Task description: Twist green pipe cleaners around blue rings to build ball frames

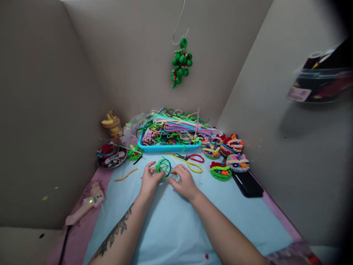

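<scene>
A loose bundle of green and blue pipe cleaners (164, 166), bent into loops, is held just over the blue table cover. My left hand (150, 177) is closed on its left and lower side. At its right side, my right hand (182, 180) has thumb and fingers drawn together on a green end; the exact pinch point is too small to make out. Scissors (190, 162) with one red and one yellow handle lie just beyond my right hand. An orange pipe cleaner (126, 175) lies to the left of my left hand.
A blue tray (169, 148) heaped with pipe cleaners stands at the back. Several finished fuzzy faces (220, 171) and a black phone (247, 184) lie right. A metal bowl (110, 164) and a pink glue gun (86, 208) are left. Grey walls enclose the table.
</scene>
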The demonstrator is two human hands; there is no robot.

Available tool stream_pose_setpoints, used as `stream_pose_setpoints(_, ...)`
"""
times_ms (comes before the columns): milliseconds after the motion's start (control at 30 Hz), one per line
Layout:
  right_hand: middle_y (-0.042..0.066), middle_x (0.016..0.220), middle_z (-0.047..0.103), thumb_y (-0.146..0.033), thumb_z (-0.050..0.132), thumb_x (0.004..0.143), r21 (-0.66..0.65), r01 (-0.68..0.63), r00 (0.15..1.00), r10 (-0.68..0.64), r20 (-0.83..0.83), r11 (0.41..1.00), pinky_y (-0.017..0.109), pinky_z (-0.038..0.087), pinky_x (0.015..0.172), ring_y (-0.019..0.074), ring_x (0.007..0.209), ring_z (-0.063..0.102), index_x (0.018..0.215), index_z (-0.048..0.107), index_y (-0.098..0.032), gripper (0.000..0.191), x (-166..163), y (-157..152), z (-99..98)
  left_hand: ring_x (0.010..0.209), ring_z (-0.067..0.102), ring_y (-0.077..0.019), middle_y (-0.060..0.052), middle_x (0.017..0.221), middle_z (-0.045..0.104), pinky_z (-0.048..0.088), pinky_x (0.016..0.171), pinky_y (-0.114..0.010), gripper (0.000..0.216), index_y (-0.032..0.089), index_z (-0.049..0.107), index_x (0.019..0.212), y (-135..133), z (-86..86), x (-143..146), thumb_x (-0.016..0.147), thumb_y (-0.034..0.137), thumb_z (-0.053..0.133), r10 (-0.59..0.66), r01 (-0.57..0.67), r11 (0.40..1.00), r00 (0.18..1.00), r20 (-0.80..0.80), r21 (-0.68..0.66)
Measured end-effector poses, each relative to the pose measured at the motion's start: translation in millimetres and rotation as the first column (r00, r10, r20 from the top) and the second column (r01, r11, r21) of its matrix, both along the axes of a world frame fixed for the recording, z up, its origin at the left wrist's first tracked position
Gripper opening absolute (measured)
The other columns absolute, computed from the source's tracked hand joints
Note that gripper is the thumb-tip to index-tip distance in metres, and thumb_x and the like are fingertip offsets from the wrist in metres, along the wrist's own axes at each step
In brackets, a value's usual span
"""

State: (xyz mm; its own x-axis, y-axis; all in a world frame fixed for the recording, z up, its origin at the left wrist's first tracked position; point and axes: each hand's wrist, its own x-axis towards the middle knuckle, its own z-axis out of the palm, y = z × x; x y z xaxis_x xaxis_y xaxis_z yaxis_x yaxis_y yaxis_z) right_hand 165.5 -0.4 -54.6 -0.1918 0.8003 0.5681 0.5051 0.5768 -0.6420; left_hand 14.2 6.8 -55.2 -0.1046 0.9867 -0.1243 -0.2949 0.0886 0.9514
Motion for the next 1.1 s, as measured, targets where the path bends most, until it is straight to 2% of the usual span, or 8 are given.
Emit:
stream_pose_setpoints(133,0.003,0.078,0.065,-0.023,0.058,0.081,-0.066,-0.073,0.985,0.082,0.151,0.995,0.030,0.044,0.072,0.0178,0.076,0.058,0.083,0.062,-0.022,0.004,-8.9,-1.2,-5.7,0.065,0.061,-0.0109,0.002,0.079,0.060,0.045,0.063,-0.023,0.062,0.019,0.045,0.106,0.8,0.8,-1.2,0.054,0.019,0.078,0.018,-0.015,0.999,0.997,0.070,-0.035)
stream_pose_setpoints(333,0.003,0.073,0.063,-0.019,0.053,0.083,-0.080,0.013,0.992,-0.004,0.123,0.997,0.028,0.043,0.070,0.0170,0.073,0.058,0.076,0.062,-0.022,0.012,-5.9,3.4,-11.0,0.076,0.064,-0.0145,-0.002,0.083,0.065,0.047,0.071,-0.027,0.049,0.019,0.052,0.101,1.9,9.0,-7.3,0.058,0.024,0.077,-0.094,0.103,0.994,0.974,0.204,-0.034)
stream_pose_setpoints(667,0.002,0.074,0.062,-0.018,0.053,0.083,-0.069,0.019,0.972,-0.002,0.234,0.997,0.027,0.042,0.069,0.0170,0.073,0.057,0.077,0.061,-0.023,0.011,-5.4,3.2,-11.1,0.067,0.064,-0.0133,-0.002,0.071,0.068,0.048,0.067,-0.026,0.043,0.016,0.057,0.091,7.8,4.0,-13.0,0.055,0.027,0.080,-0.063,0.094,0.987,0.972,0.226,-0.129)
stream_pose_setpoints(733,0.002,0.074,0.062,-0.020,0.054,0.083,-0.041,-0.038,0.952,0.048,0.301,0.998,0.026,0.042,0.066,0.0167,0.072,0.057,0.077,0.062,-0.023,0.010,-12.2,-1.2,-10.3,0.064,0.063,-0.0124,-0.001,0.069,0.068,0.047,0.064,-0.024,0.045,0.016,0.057,0.090,7.4,2.6,-10.6,0.053,0.025,0.081,-0.054,0.086,0.987,0.972,0.228,-0.135)
stream_pose_setpoints(833,0.001,0.073,0.063,-0.020,0.056,0.081,-0.006,-0.262,0.897,0.246,0.367,0.965,0.025,0.042,0.064,0.0154,0.070,0.057,0.074,0.062,-0.023,0.009,-23.4,-8.5,-9.4,0.058,0.061,-0.0107,0.001,0.064,0.065,0.044,0.056,-0.020,0.046,0.015,0.056,0.088,7.7,-0.2,-8.4,0.052,0.024,0.082,-0.028,0.060,0.989,0.973,0.229,-0.135)
stream_pose_setpoints(967,0.000,0.075,0.064,-0.024,0.059,0.079,-0.029,-0.378,0.890,0.371,0.266,0.925,0.025,0.043,0.065,0.0148,0.072,0.058,0.076,0.063,-0.024,0.005,-25.5,-11.1,-6.9,0.057,0.061,-0.0106,0.001,0.064,0.065,0.043,0.055,-0.020,0.045,0.016,0.055,0.089,8.1,-1.3,-8.6,0.053,0.026,0.081,-0.012,0.043,0.989,0.976,0.217,-0.138)
stream_pose_setpoints(1033,0.000,0.075,0.064,-0.027,0.058,0.081,-0.060,-0.313,0.939,0.318,0.133,0.948,0.026,0.044,0.067,0.0150,0.073,0.059,0.079,0.063,-0.023,0.006,-19.7,-9.0,-4.2,0.057,0.061,-0.0113,0.000,0.064,0.066,0.044,0.057,-0.021,0.044,0.016,0.056,0.090,7.5,-0.3,-8.3,0.055,0.028,0.080,-0.019,0.044,0.991,0.981,0.192,-0.127)
stream_pose_setpoints(1100,0.001,0.073,0.063,-0.027,0.054,0.083,-0.076,-0.162,0.987,0.162,0.003,0.984,0.027,0.044,0.067,0.0156,0.071,0.057,0.078,0.062,-0.022,0.011,-13.5,-6.0,-1.3,0.060,0.062,-0.0126,-0.001,0.066,0.066,0.045,0.059,-0.023,0.043,0.015,0.058,0.091,6.3,1.0,-6.8,0.057,0.030,0.078,-0.032,0.050,0.993,0.986,0.162,-0.106)
